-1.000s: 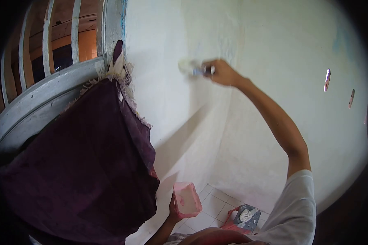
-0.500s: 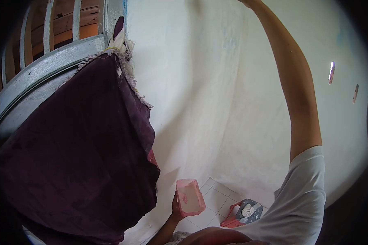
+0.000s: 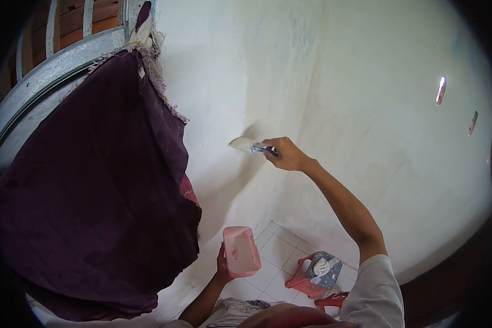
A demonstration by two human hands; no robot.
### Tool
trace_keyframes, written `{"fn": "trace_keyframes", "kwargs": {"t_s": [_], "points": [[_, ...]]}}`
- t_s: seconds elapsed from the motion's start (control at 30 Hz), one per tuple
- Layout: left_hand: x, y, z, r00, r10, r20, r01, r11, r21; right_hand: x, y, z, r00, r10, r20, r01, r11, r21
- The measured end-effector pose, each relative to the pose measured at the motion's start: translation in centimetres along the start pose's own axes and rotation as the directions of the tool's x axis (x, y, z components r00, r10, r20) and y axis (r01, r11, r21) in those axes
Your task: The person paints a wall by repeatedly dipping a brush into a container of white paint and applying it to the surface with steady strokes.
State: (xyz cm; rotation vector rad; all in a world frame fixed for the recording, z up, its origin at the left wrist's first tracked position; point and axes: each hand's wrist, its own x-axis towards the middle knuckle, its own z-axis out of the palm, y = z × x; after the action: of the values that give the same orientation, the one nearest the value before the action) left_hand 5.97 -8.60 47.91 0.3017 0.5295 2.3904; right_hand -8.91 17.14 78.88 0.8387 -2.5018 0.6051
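Observation:
My right hand (image 3: 287, 154) is closed round the blue handle of a paintbrush (image 3: 242, 144). Its wide, pale bristles point left and meet or nearly meet the white wall, where a shadow falls beside them. Lower down, my left hand (image 3: 223, 268) grips the left side of a pink plastic tub (image 3: 255, 252). The tub is tilted toward me and shows a whitish coating or liquid inside, with a pink patch near its left side. Most of my left fingers are hidden behind the tub.
A dark purple cloth (image 3: 98, 180) hangs from a pale railing (image 3: 54, 63) on the left. On the tiled floor (image 3: 276, 249) stands a red stool (image 3: 306, 281) with a grey-blue top bearing a crumpled white thing (image 3: 321, 267). Another red object (image 3: 333, 300) lies beside it.
My right hand has come down from above the top edge to mid-wall, bringing the paintbrush into sight. The tub sits slightly further left and higher in view as the camera has shifted.

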Motion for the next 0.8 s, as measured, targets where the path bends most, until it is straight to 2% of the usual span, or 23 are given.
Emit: {"fn": "trace_keyframes", "kwargs": {"t_s": [0.03,0.1,0.13,0.17,0.2,0.23,0.27,0.3,0.37,0.4,0.43,0.47,0.53,0.57,0.6,0.63,0.67,0.7,0.73,0.77,0.8], "points": [[-0.1,0.0,0.1,1.0,-0.002,-0.009,0.001,1.0,-0.012,-0.8,-0.1,-0.2,1.0,0.016,0.009,-0.016,0.995,0.094],[-0.5,-0.2,0.2,1.0,0.003,-0.013,-0.002,1.0,0.022,0.0,0.4,-2.1,0.97,0.242,0.039,-0.244,0.949,0.202],[-0.5,-0.1,0.2,1.0,0.005,-0.008,-0.005,0.998,0.056,1.0,-1.3,-4.2,0.983,0.173,-0.068,-0.143,0.935,0.325],[-0.5,-0.1,0.2,1.0,0.008,-0.006,-0.007,0.998,0.06,2.5,-1.9,-6.5,0.982,0.142,-0.127,-0.094,0.942,0.322],[-0.6,-0.3,0.0,1.0,-0.01,-0.015,0.01,1.0,0.013,4.3,-3.2,-9.3,0.968,0.147,-0.205,-0.096,0.966,0.241],[-0.6,-0.4,-0.1,0.999,-0.026,-0.022,0.026,0.999,-0.031,7.1,-1.8,-11.6,0.921,-0.058,-0.386,0.006,0.991,-0.135],[-0.6,0.0,0.0,1.0,-0.016,-0.014,0.016,1.0,-0.019,9.7,-2.6,-14.5,0.869,-0.052,-0.491,0.004,0.995,-0.097],[-0.7,0.1,0.3,0.999,-0.014,-0.039,0.013,1.0,-0.018,11.9,-4.5,-17.3,0.815,-0.107,-0.569,-0.042,0.969,-0.243],[-0.7,-0.5,-0.1,0.999,-0.008,-0.051,0.007,0.999,-0.033,16.7,-6.1,-23.2,0.791,-0.213,-0.574,-0.043,0.916,-0.4],[-0.5,-0.4,-0.9,1.0,-0.022,0.013,0.023,0.999,-0.04,19.2,-6.6,-25.4,0.748,-0.26,-0.611,-0.033,0.904,-0.426],[-0.5,-0.3,-1.5,0.997,-0.039,0.073,0.042,0.998,-0.044,22.4,-6.3,-27.9,0.754,-0.263,-0.602,-0.11,0.853,-0.51],[-0.4,0.0,-1.4,0.996,-0.034,0.077,0.038,0.998,-0.045,23.7,-7.5,-29.3,0.751,-0.199,-0.63,-0.078,0.92,-0.384],[-0.5,0.1,-0.7,0.995,-0.043,0.085,0.048,0.997,-0.064,25.6,-9.0,-29.8,0.772,-0.081,-0.63,-0.157,0.937,-0.313],[-0.4,-0.1,-0.8,0.995,-0.046,0.084,0.052,0.996,-0.069,26.7,-8.1,-28.8,0.815,-0.152,-0.56,-0.092,0.919,-0.383],[-0.3,-0.1,-1.0,0.999,-0.051,0.012,0.052,0.998,-0.047,28.2,-6.0,-27.2,0.847,-0.221,-0.484,-0.019,0.896,-0.444],[-0.2,0.0,-1.1,0.997,-0.051,-0.06,0.05,0.998,-0.025,28.8,-5.0,-24.6,0.808,-0.238,-0.539,-0.027,0.898,-0.438],[-0.1,0.1,-0.9,0.997,-0.049,-0.062,0.047,0.998,-0.03,26.5,-5.8,-21.6,0.717,-0.32,-0.619,0.009,0.892,-0.452],[-0.1,0.3,-0.5,0.999,-0.045,-0.027,0.044,0.999,-0.023,24.5,-6.4,-19.1,0.736,-0.257,-0.626,-0.008,0.922,-0.388],[-0.5,0.4,-0.4,0.999,-0.043,0.008,0.043,0.999,-0.014,23.1,-5.4,-17.0,0.765,-0.262,-0.589,0.046,0.934,-0.355],[-0.6,0.5,-0.4,0.999,-0.043,0.007,0.043,0.999,-0.011,21.7,-3.6,-14.6,0.727,-0.359,-0.585,0.126,0.908,-0.4],[-0.6,0.5,-0.3,0.998,-0.058,0.01,0.058,0.998,-0.03,19.0,-3.8,-12.1,0.779,-0.258,-0.572,0.112,0.954,-0.278]]}}
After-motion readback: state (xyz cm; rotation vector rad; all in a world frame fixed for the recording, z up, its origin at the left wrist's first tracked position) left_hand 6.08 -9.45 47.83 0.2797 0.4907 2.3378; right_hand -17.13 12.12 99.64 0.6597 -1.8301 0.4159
